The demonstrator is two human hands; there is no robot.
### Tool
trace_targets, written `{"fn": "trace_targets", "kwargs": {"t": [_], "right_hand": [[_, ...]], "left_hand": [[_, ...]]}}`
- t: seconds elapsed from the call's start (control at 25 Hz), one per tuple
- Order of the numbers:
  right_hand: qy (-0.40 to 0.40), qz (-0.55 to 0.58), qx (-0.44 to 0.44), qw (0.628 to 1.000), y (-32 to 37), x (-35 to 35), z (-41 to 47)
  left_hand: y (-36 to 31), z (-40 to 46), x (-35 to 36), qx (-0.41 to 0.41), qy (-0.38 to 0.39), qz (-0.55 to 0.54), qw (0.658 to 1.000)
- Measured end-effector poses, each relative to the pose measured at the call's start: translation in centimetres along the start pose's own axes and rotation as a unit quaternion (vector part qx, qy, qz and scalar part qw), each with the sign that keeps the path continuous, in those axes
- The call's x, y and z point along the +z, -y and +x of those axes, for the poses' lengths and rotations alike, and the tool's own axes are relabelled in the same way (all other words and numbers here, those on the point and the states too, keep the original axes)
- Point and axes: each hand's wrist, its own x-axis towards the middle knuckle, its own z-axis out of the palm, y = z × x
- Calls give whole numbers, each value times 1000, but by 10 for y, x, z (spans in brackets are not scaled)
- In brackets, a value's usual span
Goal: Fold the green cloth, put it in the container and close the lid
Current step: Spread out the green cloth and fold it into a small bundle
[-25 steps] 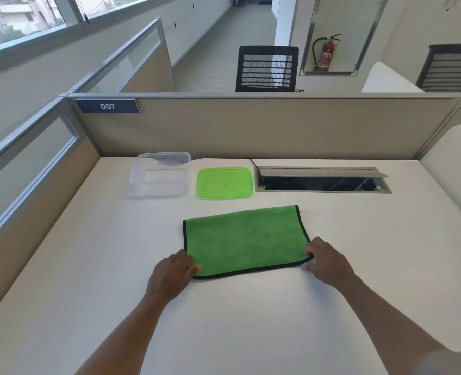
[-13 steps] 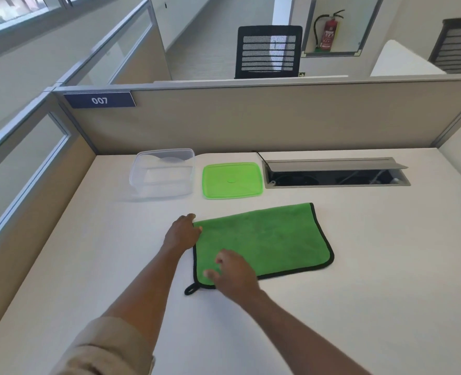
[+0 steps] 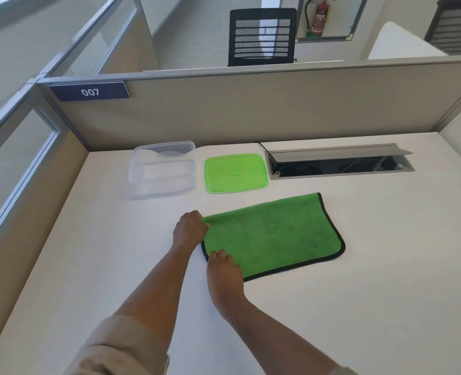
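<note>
Left fingers (image 3: 201,220): curled together and pinching the far-left corner of the green microfibre cloth with black edging (image 3: 275,234).
Left hand (image 3: 188,230): at the cloth's left edge, knuckles up, forearm running back to a rolled beige sleeve (image 3: 121,345).
Right fingers (image 3: 220,254): bent and bunched on the near-left corner of the cloth; whether they pinch the edge or merely press it cannot be told.
Right hand (image 3: 224,269): just beside the left hand, both at the left end of the cloth, the forearm crossing from lower right.
Cloth: lies flat on the white desk surface (image 3: 359,293), a rectangle turned slightly askew, its left edge lifted a little at the left hand; the right end is free.
Lid: a flat, bright green plastic lid with rounded corners (image 3: 236,173) rests on the desk just beyond the cloth, apart from it.
Container: a clear plastic rectangular container (image 3: 163,169) stands open, just left of the lid and near it.
Cable tray: a grey recessed cable box with raised flap (image 3: 340,162) sits right of the lid.
Partition: a beige divider panel (image 3: 251,109) backs the desk, bearing a dark blue plate marked "007" (image 3: 90,91).
</note>
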Motion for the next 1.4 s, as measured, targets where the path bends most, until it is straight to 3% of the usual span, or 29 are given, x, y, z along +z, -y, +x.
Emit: {"fn": "trace_targets", "kwargs": {"t": [0.12, 0.36, 0.44, 0.72, 0.92, 1.12, 1.4], "right_hand": [[15, 37, 10, 999, -3, -3, 2], [-29, 65, 4, 997, -8, -22, -4], [-35, 135, 17, 990, -10, -30, -7], [-88, 387, 109, 911, -34, -64, -10], [-114, 483, 133, 858, -84, -90, -17], [-126, 502, 186, 835, -159, -107, -17], [-95, 476, 248, 839, -244, -98, -6]], "left_hand": [[-2, 0, -4, -2, -2, -15, 1000], [-1, -4, -17, 0, -53, -122, 991], [-8, -7, -26, -4, -71, -146, 987], [-62, -14, -44, -13, -104, -238, 965], [-135, -30, -33, 11, -109, -262, 959], [-208, -40, 3, 36, -81, -268, 959], [-263, -39, 60, 40, -55, -248, 966]]}}
